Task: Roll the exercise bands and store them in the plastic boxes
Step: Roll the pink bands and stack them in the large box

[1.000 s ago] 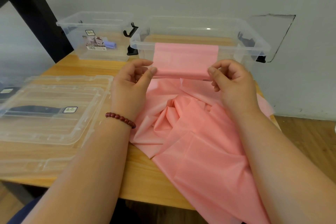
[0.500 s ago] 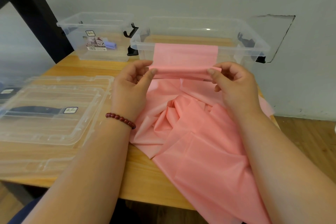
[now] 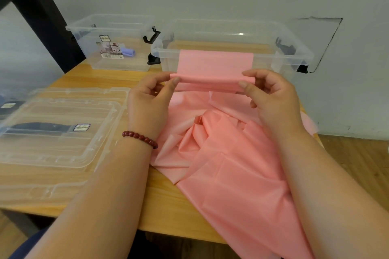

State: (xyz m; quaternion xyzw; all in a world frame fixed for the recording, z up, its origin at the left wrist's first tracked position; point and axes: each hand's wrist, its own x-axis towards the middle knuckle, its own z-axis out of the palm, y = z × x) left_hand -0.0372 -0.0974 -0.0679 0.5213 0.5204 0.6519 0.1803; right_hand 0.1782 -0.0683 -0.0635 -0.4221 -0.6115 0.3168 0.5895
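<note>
The pink exercise band (image 3: 227, 166) is a thin, smooth, matt sheet, softly creased. The far right box (image 3: 265, 64), far left box (image 3: 92, 54) and left lids (image 3: 52, 145) are clear glossy plastic; the table (image 3: 164, 206) is smooth light wood

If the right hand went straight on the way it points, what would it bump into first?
Most likely the near wall of the clear box. The right hand, pinching the pink band, seems just short of it, though depth is hard to judge.
</note>
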